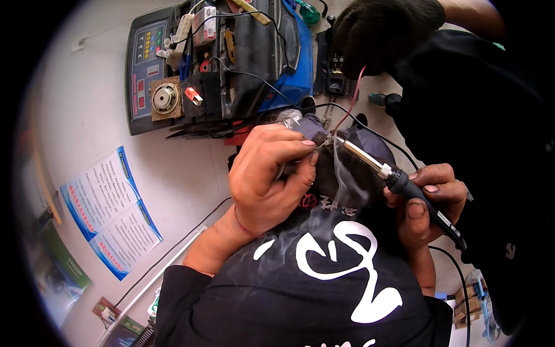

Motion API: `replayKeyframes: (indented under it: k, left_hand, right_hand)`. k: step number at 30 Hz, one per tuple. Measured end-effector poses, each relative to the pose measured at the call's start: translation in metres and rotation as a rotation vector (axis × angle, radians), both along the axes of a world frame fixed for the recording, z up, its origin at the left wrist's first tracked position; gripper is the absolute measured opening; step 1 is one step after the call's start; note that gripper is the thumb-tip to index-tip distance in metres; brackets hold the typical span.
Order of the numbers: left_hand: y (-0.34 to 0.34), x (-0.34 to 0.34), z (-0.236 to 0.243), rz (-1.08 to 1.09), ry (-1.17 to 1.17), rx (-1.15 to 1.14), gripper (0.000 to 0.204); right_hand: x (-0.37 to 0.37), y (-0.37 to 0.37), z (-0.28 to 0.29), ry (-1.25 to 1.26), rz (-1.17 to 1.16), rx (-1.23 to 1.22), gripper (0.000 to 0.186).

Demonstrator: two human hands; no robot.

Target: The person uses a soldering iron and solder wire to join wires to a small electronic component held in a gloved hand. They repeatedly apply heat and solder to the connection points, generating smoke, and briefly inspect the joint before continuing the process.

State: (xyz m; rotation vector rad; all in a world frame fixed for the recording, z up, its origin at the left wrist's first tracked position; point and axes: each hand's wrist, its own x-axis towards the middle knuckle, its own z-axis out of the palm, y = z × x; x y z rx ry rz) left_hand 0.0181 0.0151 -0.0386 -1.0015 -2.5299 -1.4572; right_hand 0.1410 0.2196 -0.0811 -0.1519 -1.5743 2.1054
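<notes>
Black soldering iron (399,182) at red wire's (351,107) lower end

Left hand (269,168): thumb and forefinger pinching thin silvery strand (325,142) near iron tip. Right hand (445,192): fingers wrapped round iron's handle. Co-worker's gloved hand (378,34) at wire's upper end.

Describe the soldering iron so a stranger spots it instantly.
Find the black shirt with large white print. Up-right of it, the right grip holds the soldering iron. Unlike the pink wire near its tip, it has a thick black handle and silver barrel.
</notes>
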Motion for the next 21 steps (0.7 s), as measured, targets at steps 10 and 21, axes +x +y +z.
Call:
replayKeyframes:
  k: [10,21]
  left_hand:
    - [0.001,-0.005,0.003,-0.065,0.059,0.004,0.029]
    - [-0.005,-0.004,-0.004,-0.106,0.078,0.025,0.034]
  right_hand:
    - [-0.001,-0.008,0.004,-0.094,-0.068,0.052,0.043]
    - [-0.001,-0.013,0.005,-0.098,-0.103,0.031,0.043]
